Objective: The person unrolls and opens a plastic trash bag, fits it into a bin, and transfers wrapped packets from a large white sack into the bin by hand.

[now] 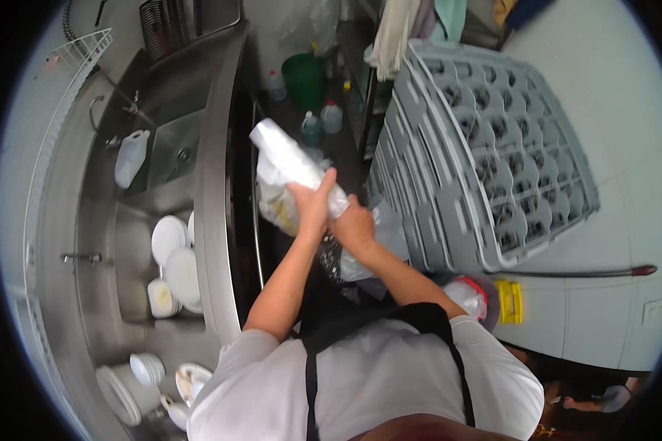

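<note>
Between steel counter (217, 162) and stacked grey racks (419, 176), holds white roll (283, 151) over dark floor (348, 153) — tilted, far end toward counter. Wraps left hand (314, 207) around roll's near part. Clasps roll's near end in right hand (354, 229), just beside left — underside of grip hidden. Has crumpled plastic (276, 209) just left of roll; cannot tell whether touching. Faces green bin (301, 81) and bottles (332, 117) beyond. At left, has plates (171, 239) in sink (131, 235).
</note>
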Demonstrator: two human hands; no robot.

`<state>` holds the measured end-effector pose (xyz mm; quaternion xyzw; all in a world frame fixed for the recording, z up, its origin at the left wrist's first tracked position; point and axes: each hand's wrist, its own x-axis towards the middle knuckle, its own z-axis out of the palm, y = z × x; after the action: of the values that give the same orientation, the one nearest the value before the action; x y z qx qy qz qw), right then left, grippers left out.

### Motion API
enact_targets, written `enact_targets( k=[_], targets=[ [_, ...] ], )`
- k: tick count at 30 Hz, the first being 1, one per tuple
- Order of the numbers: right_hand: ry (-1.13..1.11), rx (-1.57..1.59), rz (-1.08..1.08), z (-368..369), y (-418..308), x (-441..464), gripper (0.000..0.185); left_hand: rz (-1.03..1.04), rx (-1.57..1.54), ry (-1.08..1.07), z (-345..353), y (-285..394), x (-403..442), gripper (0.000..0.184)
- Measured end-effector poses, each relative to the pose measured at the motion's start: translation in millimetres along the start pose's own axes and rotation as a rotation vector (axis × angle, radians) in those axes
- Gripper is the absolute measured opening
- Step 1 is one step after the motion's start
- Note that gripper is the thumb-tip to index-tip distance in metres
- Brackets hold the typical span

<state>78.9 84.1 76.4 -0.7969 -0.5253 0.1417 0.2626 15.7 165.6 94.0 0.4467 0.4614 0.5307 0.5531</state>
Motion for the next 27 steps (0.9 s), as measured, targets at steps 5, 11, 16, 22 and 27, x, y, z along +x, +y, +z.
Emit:
enact_targets(
  k=[5,11,16,22,27],
  targets=[
    [0.038,0.079,-0.363,-18.1,-71.7,69.9,0.073,-0.093,-0.309,0.014,-43.7,32.3,117.5,0.059],
    [-0.462,1.092,-0.045,-11.7,-88.4,139.1,0.064,-0.289,-0.843,-0.396,-67.5,66.4,180.5,0.053],
    [-0.031,0.849,-0.160,5.1,-131.5,179.6,0.049,-0.009,-0.492,-0.348,-48.6,83.7,211.8,0.054],
    [0.148,0.610,-0.216,20.0,-158.7,245.6,0.048,0.017,-0.628,-0.213,-38.4,98.1,253.8,0.059],
    [0.084,0.739,-0.428,21.6,-143.3,344.3,0.059,0.150,-0.432,-0.205,-4.0,116.5,331.2,0.066]
  ],
)
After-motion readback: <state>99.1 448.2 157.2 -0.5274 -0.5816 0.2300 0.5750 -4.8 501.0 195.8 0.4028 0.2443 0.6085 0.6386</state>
